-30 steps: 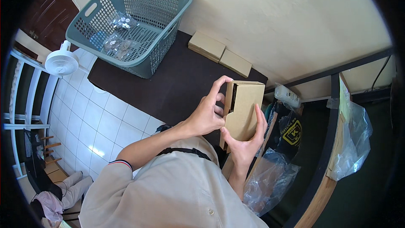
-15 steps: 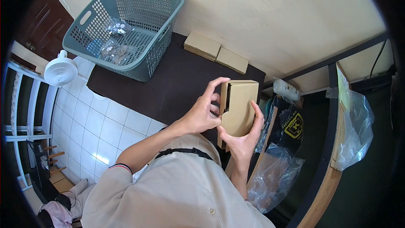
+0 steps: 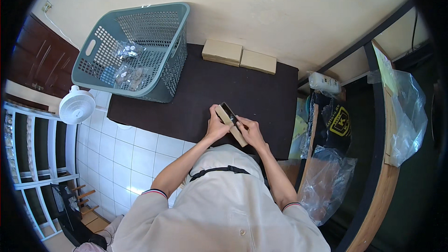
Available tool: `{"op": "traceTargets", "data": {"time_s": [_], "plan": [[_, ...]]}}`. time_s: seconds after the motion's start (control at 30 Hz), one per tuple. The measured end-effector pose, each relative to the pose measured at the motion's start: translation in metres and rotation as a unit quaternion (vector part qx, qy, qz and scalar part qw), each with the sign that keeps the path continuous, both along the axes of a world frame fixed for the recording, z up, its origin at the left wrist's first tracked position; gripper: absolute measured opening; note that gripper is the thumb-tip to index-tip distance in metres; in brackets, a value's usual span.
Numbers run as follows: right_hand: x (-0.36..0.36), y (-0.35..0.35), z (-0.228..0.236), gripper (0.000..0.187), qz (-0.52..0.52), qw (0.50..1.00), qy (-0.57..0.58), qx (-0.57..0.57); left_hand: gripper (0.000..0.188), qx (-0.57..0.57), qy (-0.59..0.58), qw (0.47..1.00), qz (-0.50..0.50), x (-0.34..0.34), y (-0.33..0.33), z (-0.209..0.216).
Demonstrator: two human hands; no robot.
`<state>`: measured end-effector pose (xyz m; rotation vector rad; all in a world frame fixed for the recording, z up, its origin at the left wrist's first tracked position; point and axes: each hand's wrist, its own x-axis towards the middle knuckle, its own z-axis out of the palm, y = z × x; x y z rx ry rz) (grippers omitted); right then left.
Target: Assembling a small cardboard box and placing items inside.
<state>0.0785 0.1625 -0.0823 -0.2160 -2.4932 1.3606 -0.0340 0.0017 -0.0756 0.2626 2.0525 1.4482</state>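
Low over the near edge of the dark table, a brown cardboard box is held tilted between both hands, one narrow side up. A dark opening shows along its upper right side. My left hand closes around the box's left side, fingers toward its far end. From the right, my right hand grips the box, its fingertips at the edge of the opening. What lies inside the box is too dark and small to make out.
A green-grey plastic basket with several clear packets stands at the table's far left. Two brown cardboard stacks lie against the wall. At right are plastic bags and a dark-framed rack; a white fan is at left.
The box has come down and away from me toward the table, and has turned from its broad face to a narrow side. Both hands moved with it, still gripping it.
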Motion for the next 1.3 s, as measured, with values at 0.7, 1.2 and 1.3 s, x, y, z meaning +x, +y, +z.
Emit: {"op": "traceTargets", "data": {"time_s": [0.7, 1.2, 1.3], "plan": [[0.000, 0.047, -0.039, 0.019, -0.135, 0.972, -0.182, -0.056, 0.109, -0.085, 0.179, 0.968, -0.156, -0.014, 0.032, -0.025], [0.010, -0.005, 0.006, 0.025, -0.161, 0.971, -0.169, 0.052, 0.116, -0.111, 0.173, 0.971, -0.124, 0.000, -0.005, -0.031], [0.023, -0.006, -0.008, 0.029, -0.067, 0.967, -0.130, -0.207, 0.118, -0.064, -0.008, 0.994, -0.083, 0.007, -0.012, -0.007]]}}
